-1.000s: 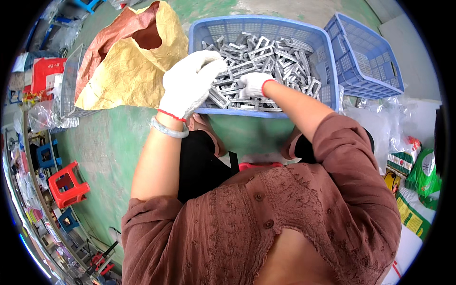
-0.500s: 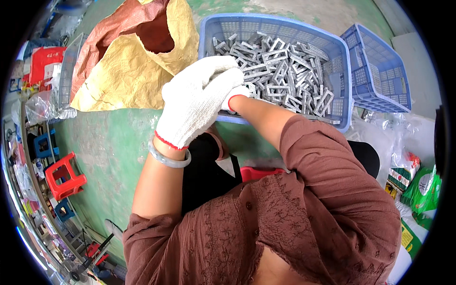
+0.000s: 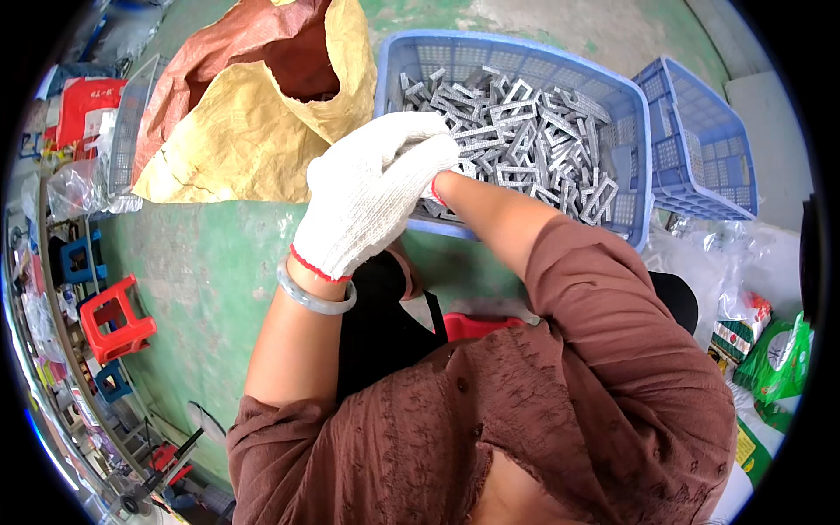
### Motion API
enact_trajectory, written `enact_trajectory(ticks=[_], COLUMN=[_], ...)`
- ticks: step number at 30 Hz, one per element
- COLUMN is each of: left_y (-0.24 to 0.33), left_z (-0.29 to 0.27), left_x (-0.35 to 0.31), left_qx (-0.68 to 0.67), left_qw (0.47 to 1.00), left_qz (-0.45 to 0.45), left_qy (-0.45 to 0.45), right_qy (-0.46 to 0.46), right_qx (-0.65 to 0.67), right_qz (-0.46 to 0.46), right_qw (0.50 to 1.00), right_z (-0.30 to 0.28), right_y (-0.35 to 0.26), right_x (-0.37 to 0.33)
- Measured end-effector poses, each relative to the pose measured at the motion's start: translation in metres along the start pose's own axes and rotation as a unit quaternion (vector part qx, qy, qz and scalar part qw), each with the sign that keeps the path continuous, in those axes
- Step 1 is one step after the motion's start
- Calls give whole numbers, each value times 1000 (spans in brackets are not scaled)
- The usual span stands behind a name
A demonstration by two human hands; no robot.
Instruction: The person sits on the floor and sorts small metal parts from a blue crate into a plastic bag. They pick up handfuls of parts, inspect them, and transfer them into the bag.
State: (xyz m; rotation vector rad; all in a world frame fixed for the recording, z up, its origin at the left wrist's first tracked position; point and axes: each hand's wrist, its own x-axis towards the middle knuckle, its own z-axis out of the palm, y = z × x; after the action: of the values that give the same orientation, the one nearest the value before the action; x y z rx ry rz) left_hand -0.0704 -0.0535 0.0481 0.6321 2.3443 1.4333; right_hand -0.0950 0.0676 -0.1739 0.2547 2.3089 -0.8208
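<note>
My left hand [image 3: 372, 197], in a white knitted glove with a red cuff, is over the near-left edge of a blue plastic crate [image 3: 516, 44]. Its fingers are bent and pressed together, and whatever they close on is hidden. Behind it is my right hand [image 3: 432, 192], also gloved; only a sliver by its red cuff shows, so its fingers cannot be seen. Inside the crate lies a heap of grey metal rectangular frames [image 3: 525, 140], just beyond both hands.
A yellow and reddish woven sack [image 3: 236, 140] gapes left of the crate. Another blue crate [image 3: 709, 188] stands at the right. A red stool [image 3: 118, 319] and cluttered shelves are at the left. Plastic bags [image 3: 779, 354] lie at the right.
My view has shifted slightly, so the crate and sack sit a little lower and further right. My right glove is more hidden behind my left hand, which keeps about the same pose.
</note>
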Motion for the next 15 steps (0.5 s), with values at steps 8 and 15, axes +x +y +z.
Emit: enact_trajectory(ticks=[8,15], left_y=[8,5], left_z=[-3,-5], left_x=[-3,-2], left_qx=[17,25], left_qw=[998,998], left_qz=[56,59], left_qy=[-10,-21], right_qy=[89,200], right_qx=[-176,-234], right_qz=[-75,-128], right_qw=[977,943], right_z=[-29,29], right_y=[8,54], right_x=[12,64])
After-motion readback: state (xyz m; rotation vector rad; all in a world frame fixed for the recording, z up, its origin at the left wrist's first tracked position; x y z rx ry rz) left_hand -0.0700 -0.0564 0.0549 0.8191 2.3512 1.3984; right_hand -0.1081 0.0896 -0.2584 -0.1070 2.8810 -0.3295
